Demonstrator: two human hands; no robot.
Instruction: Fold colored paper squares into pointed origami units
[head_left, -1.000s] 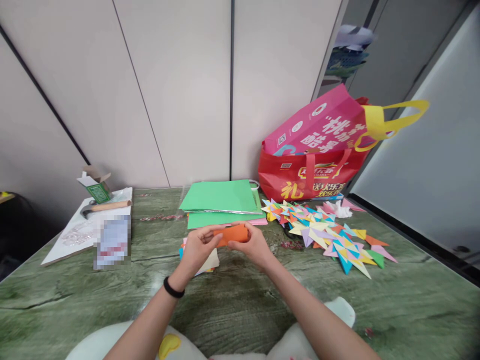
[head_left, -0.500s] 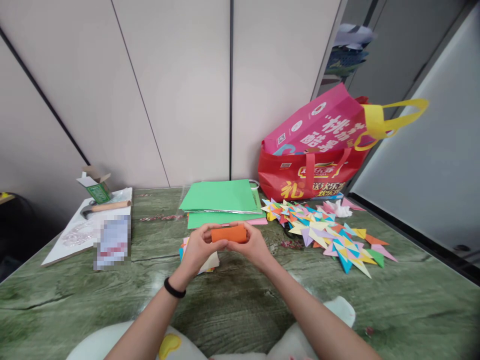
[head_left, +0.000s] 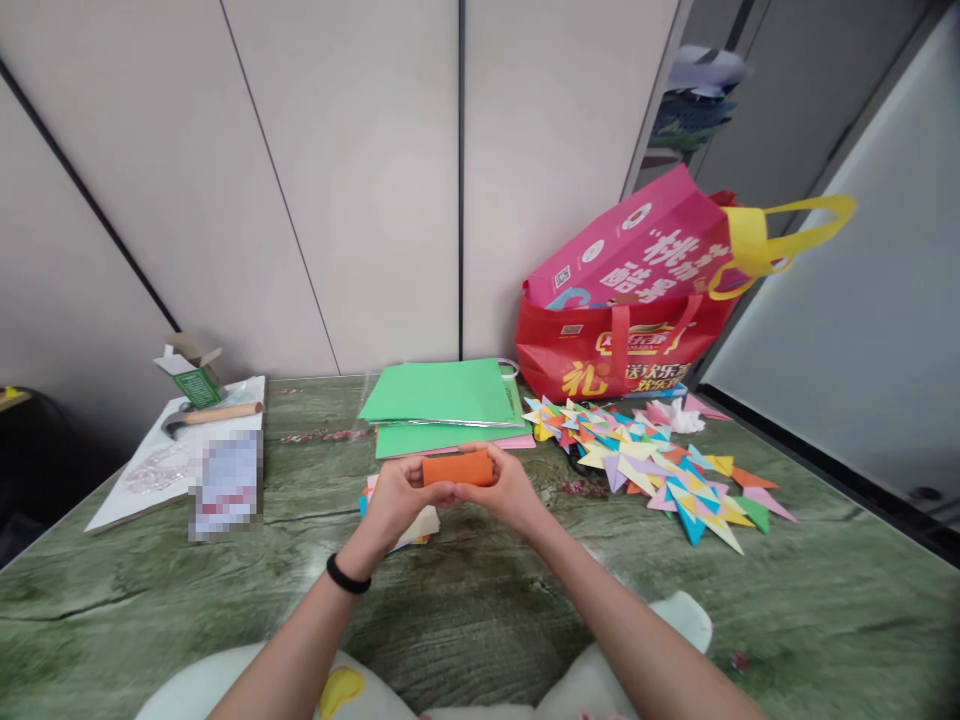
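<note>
Left hand and right hand are both clamped on an orange piece of paper, one at each end, thumb tips close together, holding it up over the desk. Some small colored sheets peek out by the left hand, bigger green sheets lie further back, plus a messy pile of folded paper by a red bag.

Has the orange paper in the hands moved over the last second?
Yes, slightly: against the green sheets behind it, the orange paper now sits more nearly level, its right end less tipped up, with a small shift left.
</note>
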